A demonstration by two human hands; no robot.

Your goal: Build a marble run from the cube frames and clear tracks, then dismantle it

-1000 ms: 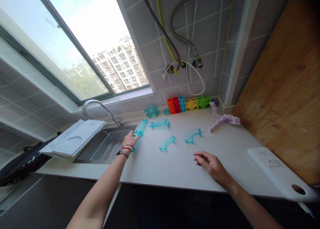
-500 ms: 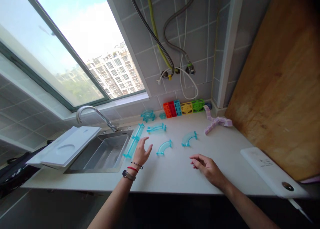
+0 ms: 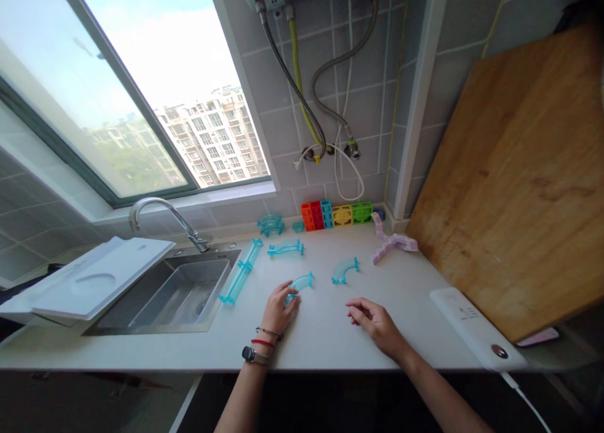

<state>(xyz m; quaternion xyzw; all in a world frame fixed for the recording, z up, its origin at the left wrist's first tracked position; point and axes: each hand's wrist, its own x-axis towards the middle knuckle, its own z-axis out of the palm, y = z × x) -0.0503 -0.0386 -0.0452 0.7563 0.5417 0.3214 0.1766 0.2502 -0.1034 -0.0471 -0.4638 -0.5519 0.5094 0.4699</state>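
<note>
My left hand [image 3: 279, 309] rests on the white counter [image 3: 330, 332] with its fingers curled onto the near end of a curved clear-blue track piece [image 3: 302, 282]. My right hand [image 3: 375, 323] lies on the counter to the right, fingers loosely bent, holding nothing. A second curved blue piece [image 3: 344, 270] sits beyond it. A long straight blue track [image 3: 240, 270] lies along the sink's edge. Another blue piece [image 3: 285, 249] and a stacked blue curve [image 3: 270, 224] lie further back.
A row of red, blue, yellow and green blocks [image 3: 336, 214] stands against the tiled wall, with a pink track piece [image 3: 391, 243] beside it. The sink [image 3: 174, 294] and tap [image 3: 165, 216] are at left. A wooden board [image 3: 514, 181] leans at right above a white device [image 3: 476, 329].
My left hand left the long straight track by the sink and moved right onto the curved blue piece. The right hand stayed where it was; the view tilted up a little.
</note>
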